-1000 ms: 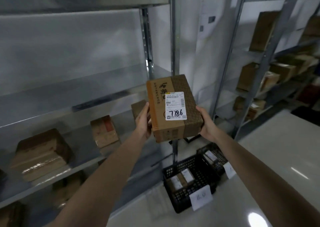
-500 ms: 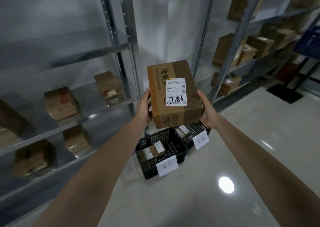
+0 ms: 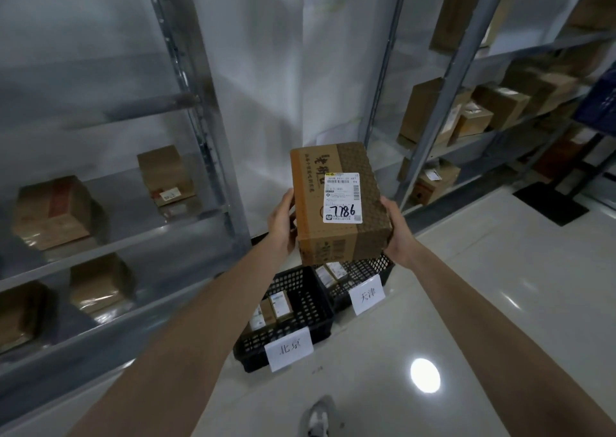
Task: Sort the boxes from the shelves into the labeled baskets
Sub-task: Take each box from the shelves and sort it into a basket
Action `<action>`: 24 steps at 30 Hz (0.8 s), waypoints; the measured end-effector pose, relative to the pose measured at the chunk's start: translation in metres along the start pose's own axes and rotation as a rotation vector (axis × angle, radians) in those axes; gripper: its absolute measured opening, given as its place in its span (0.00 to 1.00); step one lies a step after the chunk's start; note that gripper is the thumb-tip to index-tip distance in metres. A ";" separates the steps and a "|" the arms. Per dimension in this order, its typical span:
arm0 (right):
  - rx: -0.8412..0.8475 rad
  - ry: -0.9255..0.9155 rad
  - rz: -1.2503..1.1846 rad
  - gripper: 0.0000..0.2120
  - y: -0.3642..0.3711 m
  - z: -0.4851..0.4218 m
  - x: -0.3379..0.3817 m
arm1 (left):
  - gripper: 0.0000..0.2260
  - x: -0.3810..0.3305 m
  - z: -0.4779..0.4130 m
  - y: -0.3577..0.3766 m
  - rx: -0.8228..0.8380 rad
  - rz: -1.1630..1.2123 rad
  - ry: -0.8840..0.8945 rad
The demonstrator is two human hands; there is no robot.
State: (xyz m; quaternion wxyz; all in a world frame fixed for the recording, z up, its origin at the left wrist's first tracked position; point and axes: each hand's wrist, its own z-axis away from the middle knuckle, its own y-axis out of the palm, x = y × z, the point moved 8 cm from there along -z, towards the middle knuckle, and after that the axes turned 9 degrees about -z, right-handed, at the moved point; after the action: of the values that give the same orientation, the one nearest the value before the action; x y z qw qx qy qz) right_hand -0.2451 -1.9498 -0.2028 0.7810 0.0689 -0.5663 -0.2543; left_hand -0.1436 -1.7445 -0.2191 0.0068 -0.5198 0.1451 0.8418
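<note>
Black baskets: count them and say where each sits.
2. The 北京 basket stands nearer on the floor; the 天津 basket sits right behind it, partly hidden by the held cardboard box. More could be hidden behind that box.

Two baskets (image 3: 250, 353) (image 3: 366, 269), two labels (image 3: 289, 350) (image 3: 367, 295), two hands (image 3: 281, 223) (image 3: 396, 233), one held box (image 3: 336, 203)

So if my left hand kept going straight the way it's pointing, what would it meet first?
Likely the white wall ahead; the left hand points up and forward along the box it grips. Depth is unclear.
</note>
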 end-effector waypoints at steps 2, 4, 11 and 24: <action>-0.047 0.011 -0.001 0.27 -0.019 -0.023 0.020 | 0.26 -0.002 -0.029 0.025 0.000 0.029 0.000; -0.080 0.023 0.007 0.24 -0.038 -0.048 0.040 | 0.32 0.000 -0.061 0.051 0.013 0.042 -0.021; -0.140 0.088 0.023 0.20 -0.114 -0.138 0.105 | 0.44 0.010 -0.175 0.134 -0.005 0.024 -0.076; -0.126 0.302 0.053 0.16 -0.280 -0.309 0.122 | 0.36 0.093 -0.310 0.256 -0.152 0.122 -0.170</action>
State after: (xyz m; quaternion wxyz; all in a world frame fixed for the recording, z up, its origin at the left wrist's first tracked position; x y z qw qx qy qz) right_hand -0.0223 -2.3047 -0.3180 0.8665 0.0422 -0.4269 -0.2554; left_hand 0.0428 -2.0801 -0.3693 -0.0718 -0.4357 0.1111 0.8903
